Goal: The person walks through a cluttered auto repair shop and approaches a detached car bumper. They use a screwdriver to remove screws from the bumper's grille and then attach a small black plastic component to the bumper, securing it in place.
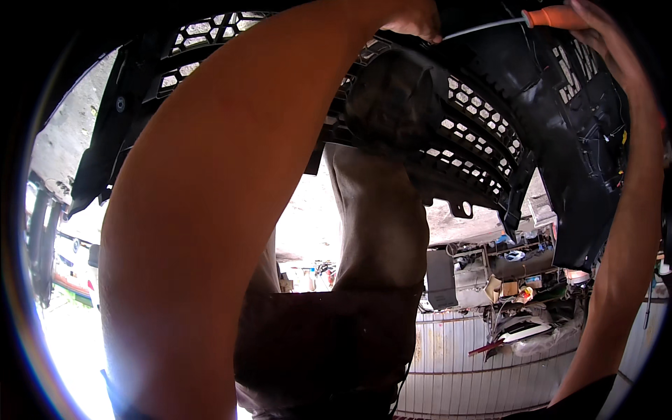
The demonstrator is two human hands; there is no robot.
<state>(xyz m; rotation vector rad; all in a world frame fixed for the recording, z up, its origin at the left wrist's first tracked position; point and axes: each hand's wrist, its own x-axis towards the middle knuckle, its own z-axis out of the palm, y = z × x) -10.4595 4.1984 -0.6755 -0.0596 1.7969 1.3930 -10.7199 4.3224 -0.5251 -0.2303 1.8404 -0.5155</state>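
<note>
At the top right my right hand [607, 43] grips a screwdriver by its orange handle [553, 17], closed around the rear end. Its long metal shaft [486, 28] points left, almost level, toward the fingertips of my left hand [414, 19]. Those fingers are bent and pressed together by the tip, against the black plastic part; what they pinch is hidden. This part is a large car bumper with a honeycomb grille [476, 108], and it spans the upper view. My left forearm covers much of its left side.
My legs [381, 217] show below the grille. A cluttered shelf [518, 262] with boxes and tools stands at the lower right, near car parts [525, 332] and a corrugated metal wall [455, 357]. Vehicles appear at the far left in bright light.
</note>
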